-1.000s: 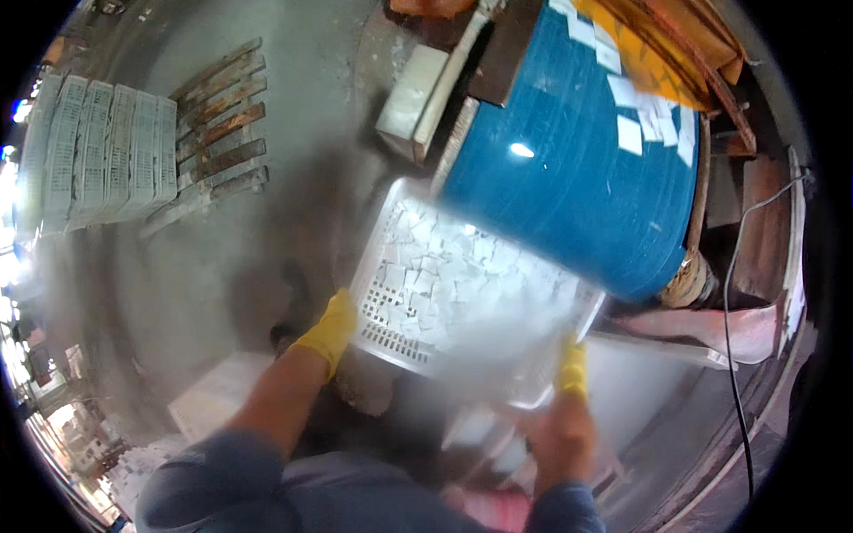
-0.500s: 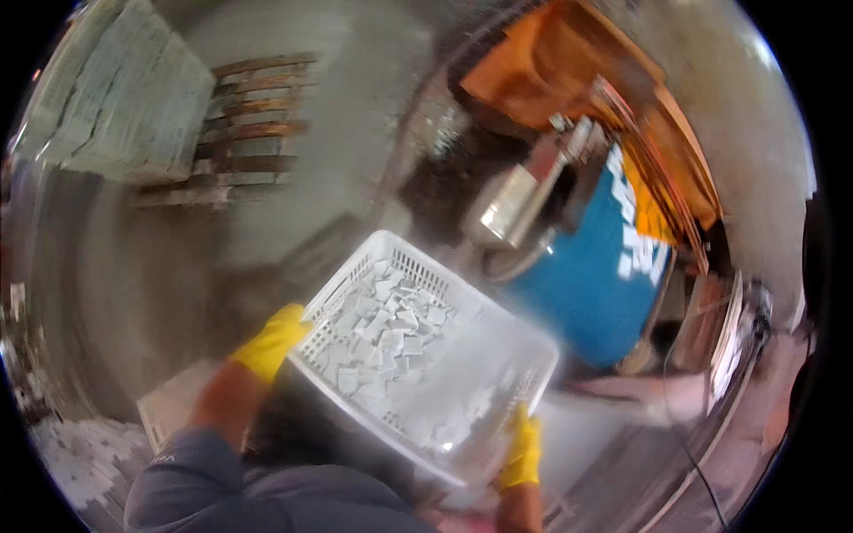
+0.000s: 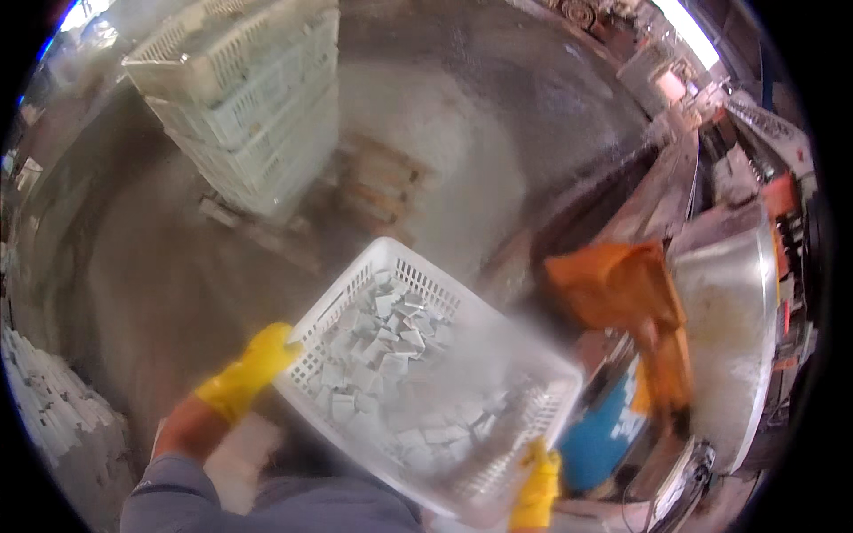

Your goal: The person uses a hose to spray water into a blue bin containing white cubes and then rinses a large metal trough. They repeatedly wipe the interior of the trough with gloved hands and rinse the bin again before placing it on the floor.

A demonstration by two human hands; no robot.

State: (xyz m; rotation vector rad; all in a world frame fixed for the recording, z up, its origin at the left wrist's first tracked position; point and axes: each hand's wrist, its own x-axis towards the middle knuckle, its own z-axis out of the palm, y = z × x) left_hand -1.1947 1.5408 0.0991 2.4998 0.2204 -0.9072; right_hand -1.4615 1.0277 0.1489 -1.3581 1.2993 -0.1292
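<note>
A white plastic crate (image 3: 333,306) with slotted walls is held up in front of my body, tilted in the view. Many flat, pale grey-white tile pieces (image 3: 391,342) lie loose inside it. My left hand (image 3: 253,369), in a yellow glove, grips the crate's left wall at the rim. On the opposite, near right side my right hand (image 3: 538,487), also yellow-gloved, is closed on the rim. A hazy smear over the middle of the picture blurs part of the crate's contents.
A tall stack of white crates (image 3: 258,115) stands far left beside a wooden pallet (image 3: 382,182). Right of me are an orange chute-like piece (image 3: 622,284), a blue surface (image 3: 600,440) with white pieces and a large pale metal drum (image 3: 724,329). White pieces (image 3: 58,400) are heaped at left.
My view has swung left, away from the machine with the blue surface, and the crate stack shows more fully. Both hands have kept hold of the crate.
</note>
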